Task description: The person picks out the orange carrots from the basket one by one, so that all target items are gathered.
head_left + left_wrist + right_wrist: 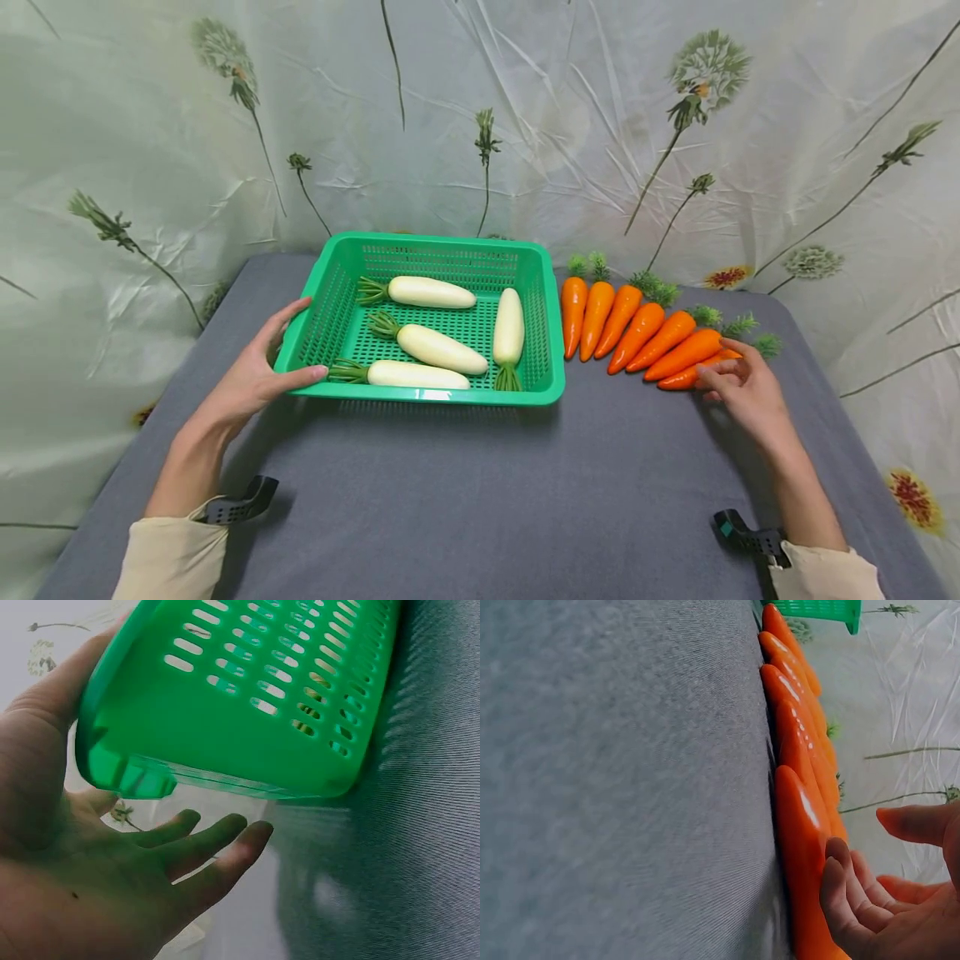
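A green plastic basket (420, 397) holds several white radishes (442, 348) with green leafy stubs. At its left end is my left hand (258, 367), thumb and index fingertip touching the rim at the front left corner and left side; in the left wrist view the other fingers (225, 851) extend loosely beside the basket wall (202, 735). Right of the basket, several orange carrots (636, 337) with green tops lie fanned in a row. My right hand (750, 392) is at the rightmost carrot (686, 379), fingers loosely bent and thumb apart from them in the right wrist view.
Everything stands on a table with a grey cloth (480, 500). Behind it hangs a pale curtain (420, 108) with a dandelion print, close to the table's back edge. Dark wrist straps (240, 502) sit at both cream sleeves.
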Action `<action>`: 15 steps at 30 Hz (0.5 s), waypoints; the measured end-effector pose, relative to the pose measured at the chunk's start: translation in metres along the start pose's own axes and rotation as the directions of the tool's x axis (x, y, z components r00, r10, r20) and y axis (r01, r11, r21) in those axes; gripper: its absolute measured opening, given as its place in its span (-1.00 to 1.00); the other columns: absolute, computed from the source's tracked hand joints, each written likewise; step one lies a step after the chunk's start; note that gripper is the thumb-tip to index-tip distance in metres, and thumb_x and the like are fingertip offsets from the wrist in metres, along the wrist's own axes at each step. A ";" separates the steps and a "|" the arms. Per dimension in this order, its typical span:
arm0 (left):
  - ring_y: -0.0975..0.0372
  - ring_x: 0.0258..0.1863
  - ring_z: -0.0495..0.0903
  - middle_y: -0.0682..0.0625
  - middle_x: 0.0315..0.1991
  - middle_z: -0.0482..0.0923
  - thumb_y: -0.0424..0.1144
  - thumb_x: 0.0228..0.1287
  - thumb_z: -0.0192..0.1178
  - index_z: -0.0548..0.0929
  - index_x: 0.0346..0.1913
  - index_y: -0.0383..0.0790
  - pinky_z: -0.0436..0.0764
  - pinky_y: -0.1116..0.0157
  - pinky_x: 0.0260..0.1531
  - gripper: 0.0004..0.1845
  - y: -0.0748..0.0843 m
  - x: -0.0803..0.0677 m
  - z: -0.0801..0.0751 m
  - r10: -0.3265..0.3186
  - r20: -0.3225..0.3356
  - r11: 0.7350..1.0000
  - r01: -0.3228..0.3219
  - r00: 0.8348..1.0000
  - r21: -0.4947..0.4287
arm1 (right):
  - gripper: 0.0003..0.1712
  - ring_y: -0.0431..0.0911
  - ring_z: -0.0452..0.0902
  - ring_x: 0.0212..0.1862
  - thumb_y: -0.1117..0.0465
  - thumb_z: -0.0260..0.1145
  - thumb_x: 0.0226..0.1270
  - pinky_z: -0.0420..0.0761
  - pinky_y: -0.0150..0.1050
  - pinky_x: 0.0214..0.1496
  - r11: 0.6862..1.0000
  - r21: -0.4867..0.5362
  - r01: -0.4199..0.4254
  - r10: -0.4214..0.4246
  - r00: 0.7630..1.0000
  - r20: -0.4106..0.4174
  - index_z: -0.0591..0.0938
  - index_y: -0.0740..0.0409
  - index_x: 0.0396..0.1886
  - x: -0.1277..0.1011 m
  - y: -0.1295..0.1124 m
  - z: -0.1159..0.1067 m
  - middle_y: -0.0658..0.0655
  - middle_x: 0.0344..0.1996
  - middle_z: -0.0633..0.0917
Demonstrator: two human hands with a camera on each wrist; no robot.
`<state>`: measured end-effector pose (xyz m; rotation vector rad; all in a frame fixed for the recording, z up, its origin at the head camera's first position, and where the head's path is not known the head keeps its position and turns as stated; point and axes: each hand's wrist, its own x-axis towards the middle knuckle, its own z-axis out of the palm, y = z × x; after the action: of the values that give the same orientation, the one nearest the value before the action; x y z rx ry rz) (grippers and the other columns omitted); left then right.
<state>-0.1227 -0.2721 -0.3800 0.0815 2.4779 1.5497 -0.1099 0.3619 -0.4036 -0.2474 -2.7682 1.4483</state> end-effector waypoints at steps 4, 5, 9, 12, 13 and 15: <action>0.13 0.36 0.34 -0.19 0.62 0.07 -0.05 0.38 0.38 -0.10 0.67 0.43 0.46 0.46 0.03 0.03 0.004 -0.001 0.000 -0.007 -0.024 0.996 0.009 1.000 0.090 | -0.15 -0.44 0.62 -0.32 0.09 0.29 0.55 0.68 -0.40 -0.27 0.996 -0.073 0.046 -0.046 0.999 -0.004 0.15 0.37 0.61 0.002 -0.007 0.003 -0.15 -0.21 0.61; 0.08 0.37 0.35 -0.19 0.62 0.08 -0.01 0.38 0.37 -0.10 0.68 0.40 0.45 0.40 0.06 0.02 0.006 -0.001 0.001 -0.006 -0.036 0.993 0.011 0.999 0.113 | -0.16 -0.47 0.59 -0.31 0.07 0.29 0.55 0.65 -0.41 -0.27 0.994 -0.097 0.053 -0.054 0.999 -0.005 0.17 0.35 0.60 0.003 -0.009 0.004 -0.06 -0.16 0.61; -0.16 0.52 0.21 -0.19 0.67 -0.03 0.08 0.39 0.34 0.01 0.70 0.17 0.41 -0.06 0.27 -0.03 0.013 0.002 0.006 0.042 -0.104 0.977 -0.019 0.994 0.210 | -0.22 -0.53 0.48 -0.21 0.02 0.29 0.55 0.53 -0.50 -0.25 0.979 -0.181 0.089 -0.093 0.996 -0.014 0.27 0.28 0.58 0.007 -0.020 0.006 0.26 0.03 0.61; -0.27 0.62 0.01 -0.17 0.71 -0.14 0.08 0.37 0.36 0.16 0.66 -0.03 0.24 -0.39 0.32 -0.08 0.021 0.005 0.012 0.122 -0.166 0.953 -0.069 0.978 0.294 | -0.22 -0.25 0.57 -0.02 -0.02 0.29 0.55 0.50 -0.41 -0.11 0.972 -0.207 0.110 -0.115 0.993 -0.014 0.29 0.25 0.57 0.011 -0.030 0.007 0.38 0.13 0.59; -0.29 0.64 -0.03 -0.18 0.71 -0.13 0.06 0.37 0.37 0.22 0.64 -0.08 0.18 -0.44 0.33 -0.11 0.023 0.006 0.014 0.153 -0.186 0.943 -0.087 0.971 0.322 | -0.22 -0.10 0.59 0.04 -0.02 0.28 0.56 0.53 -0.32 -0.02 0.971 -0.209 0.116 -0.121 0.993 -0.009 0.29 0.25 0.58 0.013 -0.034 0.007 0.41 0.16 0.58; -0.30 0.62 0.03 -0.20 0.69 -0.05 0.04 0.36 0.38 0.30 0.59 -0.12 0.19 -0.46 0.30 -0.16 0.028 0.008 0.018 0.206 -0.221 0.918 -0.110 0.953 0.382 | -0.21 0.20 0.54 0.18 -0.04 0.28 0.56 0.56 -0.06 0.15 0.970 -0.208 0.126 -0.129 0.992 0.000 0.27 0.24 0.59 0.015 -0.041 0.007 0.46 0.22 0.55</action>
<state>-0.1287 -0.2424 -0.3638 0.1536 3.0137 1.1935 -0.1313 0.3349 -0.3752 -0.0772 -2.8650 1.1265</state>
